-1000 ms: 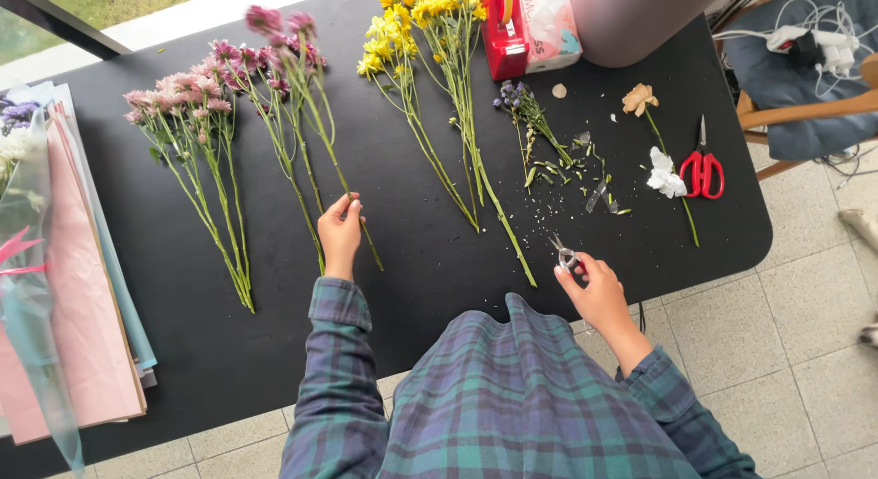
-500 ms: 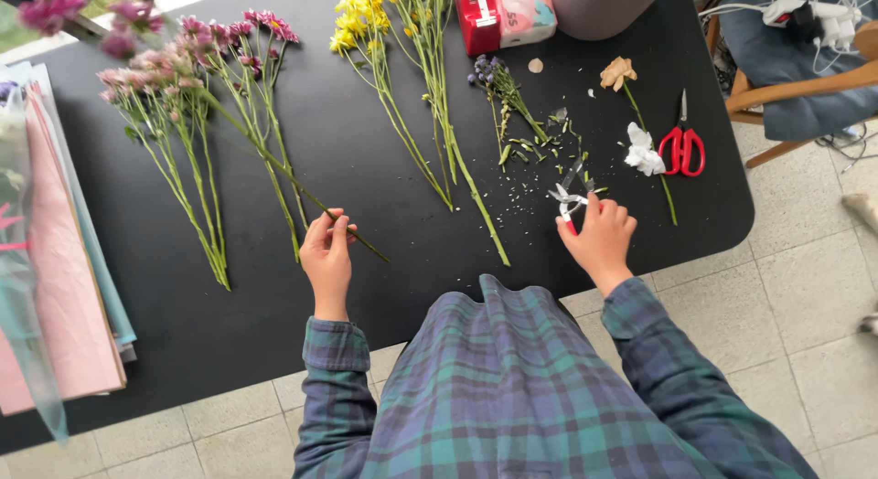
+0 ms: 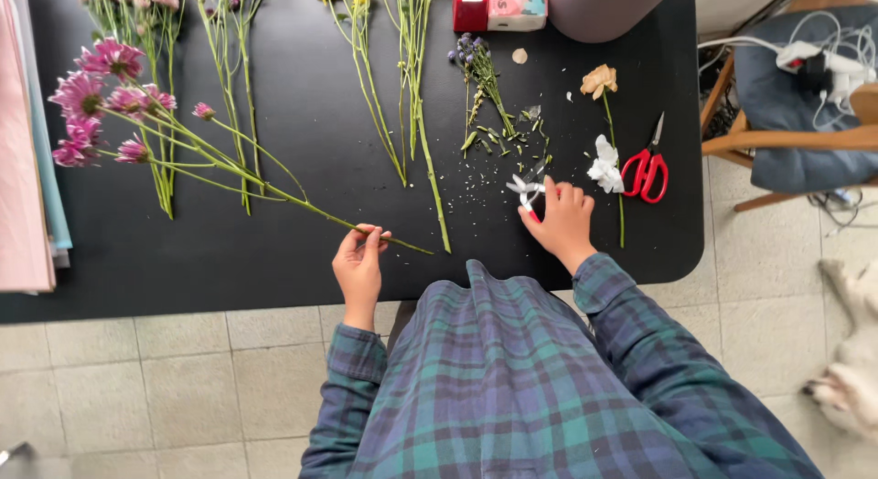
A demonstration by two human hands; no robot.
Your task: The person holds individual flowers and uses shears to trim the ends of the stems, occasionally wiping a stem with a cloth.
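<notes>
My left hand (image 3: 360, 265) grips the lower stem of a branched pink-flowered stem (image 3: 187, 141), lifted and slanting up-left over the black table (image 3: 183, 269). My right hand (image 3: 560, 219) holds small white-handled snips (image 3: 525, 188) at the table, near a scatter of cut leaves and stem bits (image 3: 512, 136). Both arms wear a blue-green plaid shirt. Yellow-flowered stems (image 3: 402, 95) lie between the two hands.
More pink stems (image 3: 229, 68) lie at the far left. Red scissors (image 3: 647, 170), a white flower (image 3: 604, 164), a peach flower (image 3: 599, 79) and a purple sprig (image 3: 476, 63) lie right. Pink wrapping paper (image 3: 23, 150), a red-and-white box (image 3: 498, 5), a chair (image 3: 796, 122) and a pale animal (image 3: 846, 369) surround the table.
My left hand has picked up a pink stem and raised it off the table. My right hand has drawn the snips slightly toward me. The camera has tilted downward.
</notes>
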